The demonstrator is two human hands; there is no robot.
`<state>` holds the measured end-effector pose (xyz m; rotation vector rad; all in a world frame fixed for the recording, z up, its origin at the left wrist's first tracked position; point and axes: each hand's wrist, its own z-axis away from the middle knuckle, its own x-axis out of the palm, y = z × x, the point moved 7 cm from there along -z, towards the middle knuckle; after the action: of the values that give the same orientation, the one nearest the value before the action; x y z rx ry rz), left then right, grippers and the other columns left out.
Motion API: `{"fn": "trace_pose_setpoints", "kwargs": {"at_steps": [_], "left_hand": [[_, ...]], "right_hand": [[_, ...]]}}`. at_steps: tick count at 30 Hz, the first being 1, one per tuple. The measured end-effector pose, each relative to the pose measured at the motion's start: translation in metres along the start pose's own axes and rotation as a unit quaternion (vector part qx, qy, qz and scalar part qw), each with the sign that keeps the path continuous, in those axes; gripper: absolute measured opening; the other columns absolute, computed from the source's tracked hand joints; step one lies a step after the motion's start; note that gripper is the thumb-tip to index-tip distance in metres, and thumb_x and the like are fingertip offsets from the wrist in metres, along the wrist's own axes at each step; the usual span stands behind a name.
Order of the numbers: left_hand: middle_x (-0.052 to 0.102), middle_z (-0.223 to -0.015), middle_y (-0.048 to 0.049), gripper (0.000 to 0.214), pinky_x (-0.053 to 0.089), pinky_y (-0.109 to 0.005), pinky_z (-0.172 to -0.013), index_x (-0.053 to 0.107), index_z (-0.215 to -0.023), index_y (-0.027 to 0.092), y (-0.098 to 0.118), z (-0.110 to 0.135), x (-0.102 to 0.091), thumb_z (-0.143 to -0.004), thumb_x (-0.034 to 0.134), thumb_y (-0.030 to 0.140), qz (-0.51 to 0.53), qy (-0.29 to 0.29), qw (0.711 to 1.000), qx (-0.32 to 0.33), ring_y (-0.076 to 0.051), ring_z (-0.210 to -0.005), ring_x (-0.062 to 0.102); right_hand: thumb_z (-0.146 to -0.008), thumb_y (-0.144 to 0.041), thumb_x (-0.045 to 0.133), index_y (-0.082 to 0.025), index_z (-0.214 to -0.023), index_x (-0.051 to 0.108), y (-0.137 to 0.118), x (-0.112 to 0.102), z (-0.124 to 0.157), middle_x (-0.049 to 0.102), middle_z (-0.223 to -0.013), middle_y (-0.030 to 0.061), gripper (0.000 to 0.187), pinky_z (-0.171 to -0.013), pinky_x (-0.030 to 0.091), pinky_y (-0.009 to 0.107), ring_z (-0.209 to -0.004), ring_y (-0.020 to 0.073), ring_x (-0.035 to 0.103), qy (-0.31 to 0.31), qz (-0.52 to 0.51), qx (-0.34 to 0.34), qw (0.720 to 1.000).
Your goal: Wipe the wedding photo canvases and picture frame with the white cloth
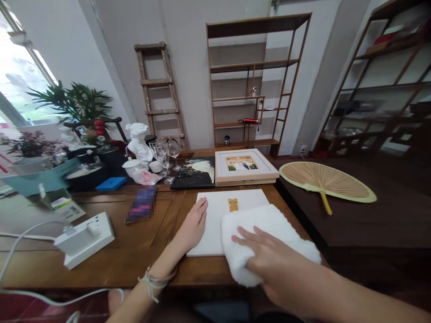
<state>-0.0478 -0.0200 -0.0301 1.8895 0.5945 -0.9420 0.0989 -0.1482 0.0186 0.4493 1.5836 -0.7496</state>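
A white rectangular board (215, 233), perhaps a canvas, lies flat on the wooden table, with a small golden-brown animal-like figure (232, 205) on its surface. My left hand (195, 226) rests along the board's left edge, fingers stretched out and pointing away from me. A fluffy white towel (279, 220), folded up, covers the board's right part and hangs past its near right corner. My right hand (259, 251) has hold of this towel, fingers spread over its top and the thumb hidden. What lies under the towel cannot be seen.
Behind the board sit a framed picture (266, 172) and a dark painting (180, 179). Wine glasses (164, 154), a white bust (138, 143) and a blue box (111, 183) stand left. A power strip (89, 240) trails cables. A hand fan (328, 179) lies right.
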Motion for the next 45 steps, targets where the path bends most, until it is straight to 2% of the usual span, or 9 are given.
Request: {"fn": "trace_pose_setpoints", "kwargs": {"at_steps": [4,9,16,20,24,29,34,41,45], "left_hand": [[0.038,-0.14,-0.0146,0.044,0.023,-0.042,-0.11,0.046,-0.127,0.008,0.0,0.0,0.0,-0.088,0.031,0.022,-0.002,-0.001,1.0,-0.002,-0.022,-0.132,0.031],[0.036,-0.141,-0.0167,0.046,0.023,-0.042,-0.11,0.044,-0.128,0.004,0.001,0.0,-0.001,-0.088,0.031,0.022,0.004,-0.006,1.0,-0.011,-0.023,-0.132,0.031],[0.039,-0.14,-0.0126,0.044,0.023,-0.041,-0.11,0.046,-0.128,0.011,0.008,0.0,-0.005,-0.087,0.033,0.017,0.037,0.006,0.999,0.017,-0.022,-0.132,0.031],[0.038,-0.14,-0.0132,0.05,0.025,-0.043,-0.109,0.044,-0.13,0.012,0.002,0.001,-0.004,-0.08,0.04,0.011,0.044,0.0,0.999,0.023,-0.023,-0.131,0.032],[0.039,-0.14,-0.0127,0.045,0.026,-0.042,-0.109,0.046,-0.128,0.012,0.0,0.001,-0.002,-0.084,0.038,0.018,0.036,-0.005,0.999,0.023,-0.022,-0.131,0.032],[0.04,-0.14,-0.0113,0.043,0.025,-0.041,-0.109,0.046,-0.128,0.013,-0.001,0.001,-0.001,-0.089,0.032,0.023,0.008,0.007,1.0,0.011,-0.019,-0.131,0.032],[0.041,-0.139,-0.0113,0.042,0.025,-0.041,-0.109,0.048,-0.126,0.013,-0.004,0.001,0.0,-0.088,0.033,0.024,0.009,0.014,1.0,0.011,-0.02,-0.131,0.033],[0.038,-0.141,-0.0134,0.044,0.026,-0.042,-0.108,0.045,-0.128,0.011,-0.001,0.001,-0.002,-0.086,0.034,0.02,0.017,-0.001,1.0,0.01,-0.022,-0.132,0.032],[0.039,-0.14,-0.0117,0.043,0.025,-0.042,-0.109,0.047,-0.127,0.014,0.004,0.001,-0.003,-0.087,0.032,0.018,0.012,-0.001,1.0,0.015,-0.02,-0.131,0.032]], "right_hand": [[-0.062,-0.004,0.042,-0.014,-0.088,0.064,0.021,-0.013,-0.017,0.051,-0.126,0.015,0.036,-0.098,0.032,0.036,-0.12,0.0254,0.042,0.023,-0.011,0.024,0.999],[-0.066,-0.006,0.044,-0.014,-0.085,0.062,0.051,-0.019,-0.066,0.06,-0.106,0.0158,0.027,-0.087,0.039,0.035,-0.103,0.0253,0.053,0.052,0.095,0.048,0.993],[-0.071,-0.007,0.045,-0.012,-0.09,0.063,0.045,-0.009,-0.119,0.061,-0.098,0.0169,0.026,-0.086,0.035,0.05,-0.099,0.0309,0.051,0.065,0.149,0.059,0.985],[-0.073,-0.008,0.047,-0.01,-0.095,0.065,0.023,0.005,-0.111,0.056,-0.111,0.0218,0.029,-0.091,0.026,0.059,-0.109,0.0365,0.045,0.062,0.176,0.05,0.981],[-0.075,-0.02,0.053,-0.014,-0.09,0.068,-0.013,0.02,-0.077,0.05,-0.122,0.0229,0.022,-0.093,0.015,0.068,-0.114,0.0425,0.041,0.044,0.195,-0.013,0.98],[-0.077,-0.022,0.052,-0.015,-0.084,0.068,-0.043,0.023,-0.036,0.049,-0.125,0.0221,0.019,-0.093,0.012,0.071,-0.113,0.0425,0.043,0.04,0.18,-0.071,0.98],[-0.076,-0.019,0.049,-0.014,-0.088,0.066,-0.027,0.012,-0.04,0.053,-0.119,0.022,0.022,-0.095,0.012,0.069,-0.114,0.0379,0.043,0.023,0.124,-0.041,0.991],[-0.069,-0.009,0.046,-0.013,-0.085,0.064,0.021,-0.007,-0.088,0.062,-0.092,0.0145,0.024,-0.095,0.016,0.063,-0.091,0.0269,0.056,0.025,0.148,0.049,0.988],[-0.071,-0.007,0.044,-0.012,-0.089,0.062,0.038,-0.01,-0.108,0.062,-0.089,0.0138,0.026,-0.096,0.013,0.062,-0.092,0.028,0.055,0.038,0.164,0.059,0.984]]}}
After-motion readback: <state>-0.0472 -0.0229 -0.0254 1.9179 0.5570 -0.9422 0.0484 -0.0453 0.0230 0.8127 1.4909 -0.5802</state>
